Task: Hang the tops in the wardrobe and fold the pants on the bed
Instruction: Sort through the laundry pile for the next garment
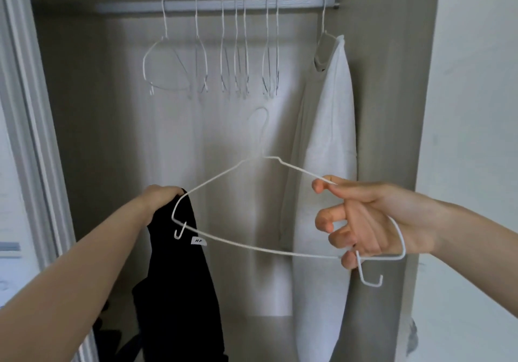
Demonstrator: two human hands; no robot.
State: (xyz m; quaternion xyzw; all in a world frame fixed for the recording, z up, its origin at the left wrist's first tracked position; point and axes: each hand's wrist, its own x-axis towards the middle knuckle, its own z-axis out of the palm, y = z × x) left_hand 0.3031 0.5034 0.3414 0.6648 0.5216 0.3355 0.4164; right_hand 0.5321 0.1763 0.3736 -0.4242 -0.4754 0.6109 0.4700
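Fingers (330, 221) of the right hand (372, 218) curl around one end of a white wire hanger (238, 245), at three o'clock. At nine o'clock the left hand (161, 196) clutches a black top (179, 283) that hangs down. Toward twelve, empty hangers (221, 50) and a white garment (322, 151) hang from the wardrobe rail (213, 5).

**Wardrobe count**

One pale metal rail (215, 5) carries eight thin white wire hangers: seven bare ones (224, 53) and one (324, 17) bearing the single white hanging garment (330, 143). A ninth white wire hanger (246, 245) is off the rail. One black top (182, 291) shows, with one small white label (198, 241). Two bare hands appear, left hand (159, 196) and right hand (372, 221).
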